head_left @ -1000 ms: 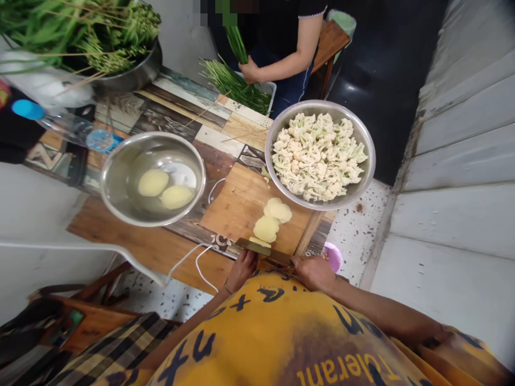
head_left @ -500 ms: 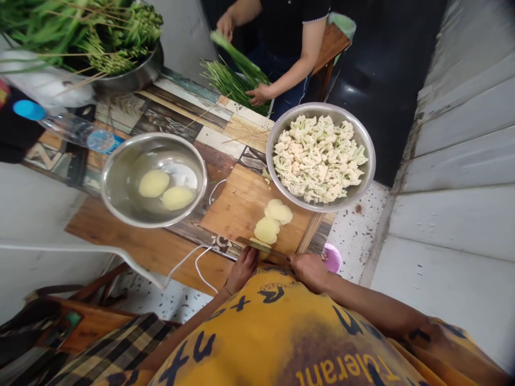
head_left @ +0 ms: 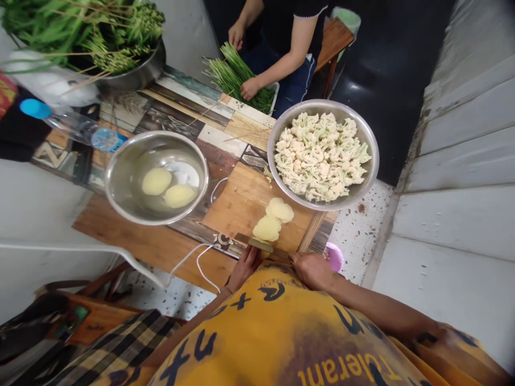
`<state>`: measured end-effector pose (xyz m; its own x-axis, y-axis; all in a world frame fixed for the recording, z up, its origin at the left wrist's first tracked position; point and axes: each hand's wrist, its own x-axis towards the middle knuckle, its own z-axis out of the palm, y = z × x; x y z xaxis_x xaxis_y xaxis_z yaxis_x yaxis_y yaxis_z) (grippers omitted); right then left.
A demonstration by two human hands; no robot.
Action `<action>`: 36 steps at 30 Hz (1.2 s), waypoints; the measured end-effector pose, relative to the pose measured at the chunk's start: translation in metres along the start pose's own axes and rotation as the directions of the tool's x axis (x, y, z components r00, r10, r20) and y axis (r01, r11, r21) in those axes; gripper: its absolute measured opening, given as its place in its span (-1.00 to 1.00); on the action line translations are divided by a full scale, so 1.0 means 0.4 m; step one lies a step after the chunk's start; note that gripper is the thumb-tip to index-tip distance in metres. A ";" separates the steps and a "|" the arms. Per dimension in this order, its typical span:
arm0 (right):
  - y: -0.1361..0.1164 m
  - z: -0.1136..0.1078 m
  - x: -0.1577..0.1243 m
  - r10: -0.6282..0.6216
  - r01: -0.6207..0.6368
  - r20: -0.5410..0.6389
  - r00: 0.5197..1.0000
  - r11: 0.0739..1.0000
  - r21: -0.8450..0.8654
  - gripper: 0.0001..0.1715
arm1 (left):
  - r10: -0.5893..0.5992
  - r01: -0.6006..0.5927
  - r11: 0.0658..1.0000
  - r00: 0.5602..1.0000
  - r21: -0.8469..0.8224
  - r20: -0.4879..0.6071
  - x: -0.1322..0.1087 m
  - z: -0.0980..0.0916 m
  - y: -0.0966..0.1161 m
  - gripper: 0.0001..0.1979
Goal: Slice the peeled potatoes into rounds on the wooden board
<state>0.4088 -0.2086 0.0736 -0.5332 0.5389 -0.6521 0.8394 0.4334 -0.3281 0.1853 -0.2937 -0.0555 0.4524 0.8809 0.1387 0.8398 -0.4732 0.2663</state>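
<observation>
On the wooden cutting board (head_left: 237,201) lie pale potato slices (head_left: 273,219). A knife blade (head_left: 257,244) rests at the board's near edge, right behind the slices. My right hand (head_left: 311,269) is closed around the knife's handle. My left hand (head_left: 246,265) presses on the piece of potato next to the blade, fingers curled; my yellow shirt hides most of that piece. Two peeled potatoes (head_left: 167,187) sit in water in a steel bowl (head_left: 120,182) to the left.
A steel bowl (head_left: 372,161) of cauliflower florets stands right of the board. Another person's hands (head_left: 249,88) sort green stalks at the far end. A big bowl of greens (head_left: 132,75), a plastic bottle (head_left: 86,131) and a white cable (head_left: 193,257) are on the table. A pink lid (head_left: 333,256) lies below.
The knife has shifted slightly toward me along the potato, and the view drifted a little. The other person's hands moved among the green stalks.
</observation>
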 end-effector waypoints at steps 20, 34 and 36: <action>-0.001 -0.009 -0.027 -0.006 0.007 0.101 0.995 1.000 -0.011 -0.77 | -0.001 0.003 0.999 1.000 -0.048 0.029 -0.005 -0.010 0.004 -0.77; -0.001 0.026 0.040 0.046 -0.043 0.147 0.988 0.999 -0.027 -0.75 | 0.035 -0.034 0.999 0.998 0.015 -0.055 -0.004 0.000 -0.005 -0.73; -0.004 0.036 0.065 0.056 -0.051 0.150 0.987 0.998 -0.033 -0.74 | 0.029 -0.028 0.999 0.998 0.016 -0.047 -0.001 -0.005 -0.004 -0.71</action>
<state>0.3951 -0.2058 0.0475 -0.4636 0.4479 -0.7645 0.8617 0.4289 -0.2713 0.1830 -0.2933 -0.0540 0.4622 0.8660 0.1911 0.8311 -0.4981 0.2473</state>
